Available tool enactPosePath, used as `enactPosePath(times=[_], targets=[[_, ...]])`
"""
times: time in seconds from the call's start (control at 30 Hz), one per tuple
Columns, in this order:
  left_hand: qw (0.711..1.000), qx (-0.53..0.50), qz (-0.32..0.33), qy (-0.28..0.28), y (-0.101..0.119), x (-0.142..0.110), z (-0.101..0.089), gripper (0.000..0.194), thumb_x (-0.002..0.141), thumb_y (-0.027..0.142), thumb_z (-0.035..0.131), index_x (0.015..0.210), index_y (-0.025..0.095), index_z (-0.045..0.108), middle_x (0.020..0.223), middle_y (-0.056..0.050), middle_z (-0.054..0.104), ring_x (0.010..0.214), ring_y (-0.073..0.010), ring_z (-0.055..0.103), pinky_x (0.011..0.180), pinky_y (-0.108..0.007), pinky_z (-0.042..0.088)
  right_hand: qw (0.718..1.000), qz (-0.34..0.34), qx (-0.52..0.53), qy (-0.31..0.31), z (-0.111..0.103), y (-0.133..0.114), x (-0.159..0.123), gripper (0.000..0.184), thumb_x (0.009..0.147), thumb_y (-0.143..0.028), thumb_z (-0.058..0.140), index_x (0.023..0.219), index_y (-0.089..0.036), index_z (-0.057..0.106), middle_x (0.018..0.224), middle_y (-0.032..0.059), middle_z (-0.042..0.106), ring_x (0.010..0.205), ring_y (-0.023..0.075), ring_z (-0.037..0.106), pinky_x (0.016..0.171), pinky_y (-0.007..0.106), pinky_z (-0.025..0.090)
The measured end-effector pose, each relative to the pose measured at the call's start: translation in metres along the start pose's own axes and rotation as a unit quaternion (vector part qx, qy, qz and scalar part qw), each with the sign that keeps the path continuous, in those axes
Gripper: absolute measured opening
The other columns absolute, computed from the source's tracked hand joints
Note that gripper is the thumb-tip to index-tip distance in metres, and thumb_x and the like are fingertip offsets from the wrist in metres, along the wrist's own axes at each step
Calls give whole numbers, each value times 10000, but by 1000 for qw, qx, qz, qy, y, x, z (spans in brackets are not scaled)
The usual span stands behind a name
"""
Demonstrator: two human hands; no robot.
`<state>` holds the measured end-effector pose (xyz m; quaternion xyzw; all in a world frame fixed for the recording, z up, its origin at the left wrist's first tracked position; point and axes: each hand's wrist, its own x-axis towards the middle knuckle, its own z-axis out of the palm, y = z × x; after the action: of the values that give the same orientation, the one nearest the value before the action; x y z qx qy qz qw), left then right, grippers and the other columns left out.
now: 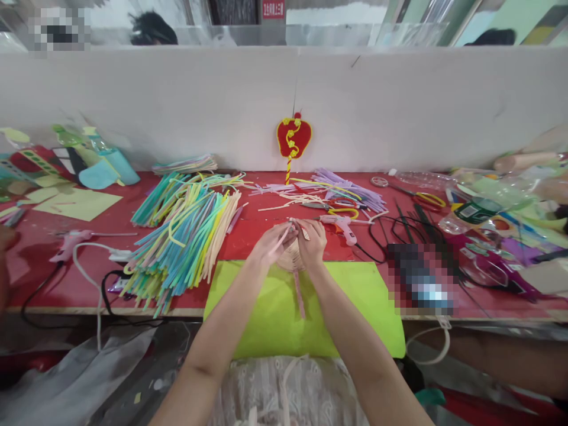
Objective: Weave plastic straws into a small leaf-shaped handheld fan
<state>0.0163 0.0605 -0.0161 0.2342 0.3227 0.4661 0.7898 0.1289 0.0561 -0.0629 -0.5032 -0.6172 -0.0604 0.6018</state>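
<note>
My left hand (274,241) is closed in a pinch on a pale pink pipe cleaner (278,244), which slants down across its fingers. Close beside it, my right hand (314,241) is also closed, fingertips bent inward; what it pinches is too small to make out. Beneath both hands lies a round, fan-like piece of cream pipe cleaners (290,259), partly covered by the fingers. Its pink wrapped handle (299,296) points toward me over a lime-green sheet (355,313).
Left stands a big heap of coloured pipe cleaners (177,248); purple ones (350,188) lie behind. A red fan (293,137) leans at the white partition. Pink glue guns (344,228) lie on both sides, with cables. Yellow-handled scissors (428,201) and plastic bottles are at right.
</note>
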Motion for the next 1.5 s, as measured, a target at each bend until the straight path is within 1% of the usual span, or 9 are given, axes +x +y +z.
enactPosePath(times=[0.13,0.4,0.7,0.83,0.9,1.0,1.3,1.37,1.5], targets=[[976,165,140,34,-9,6,7,75,649,144,624,716,129,595,663,0,625,632,-94,589,736,-253,458,993,92,80,4,0,-1,3,171,806,-326,527,834,-215,654,794,36,649,761,151,567,735,304,446],[827,476,291,74,-14,4,5,101,721,218,587,817,241,611,793,-12,641,776,-158,582,788,-260,409,923,290,252,-26,4,7,7,284,694,-431,603,800,-173,660,794,49,676,756,169,605,719,308,471],[659,665,348,44,-12,3,3,225,828,208,451,998,250,592,950,-55,620,933,-189,535,919,-312,314,907,326,264,-29,4,11,6,312,691,-444,595,799,-157,655,777,59,673,735,161,594,693,296,466],[612,693,377,58,-12,4,-3,219,846,232,419,990,225,584,960,-66,589,918,-189,523,880,-308,344,902,322,285,-41,4,8,6,288,678,-425,617,782,-160,661,761,46,673,716,151,593,692,288,464],[612,684,394,57,-13,5,-5,209,846,228,417,980,209,577,1018,-75,563,965,-191,505,882,-303,350,900,321,291,-46,5,7,7,282,671,-421,626,777,-162,662,758,44,673,716,152,594,692,287,466],[646,655,388,47,-17,6,-7,199,849,215,409,979,208,560,1069,-73,549,1001,-179,503,895,-290,360,901,325,285,-47,6,6,8,290,665,-429,626,775,-163,661,763,46,676,717,157,597,694,294,471],[856,424,285,74,-21,3,-5,254,733,190,595,972,276,579,1026,-34,623,1040,-193,536,923,-303,394,907,317,268,-66,4,6,7,282,681,-431,608,768,-169,664,754,45,681,711,160,600,683,293,465],[856,422,291,72,-21,3,-5,259,727,172,595,965,275,594,1040,-32,622,1050,-191,533,943,-304,385,911,314,257,-70,4,7,7,287,685,-437,599,765,-168,663,754,46,682,710,161,601,682,293,465],[808,491,321,56,-21,7,-10,292,757,163,548,1023,276,591,1050,-38,619,1010,-186,551,966,-321,365,917,307,244,-77,6,8,8,286,685,-438,597,764,-172,668,755,44,684,701,159,597,693,292,459]])
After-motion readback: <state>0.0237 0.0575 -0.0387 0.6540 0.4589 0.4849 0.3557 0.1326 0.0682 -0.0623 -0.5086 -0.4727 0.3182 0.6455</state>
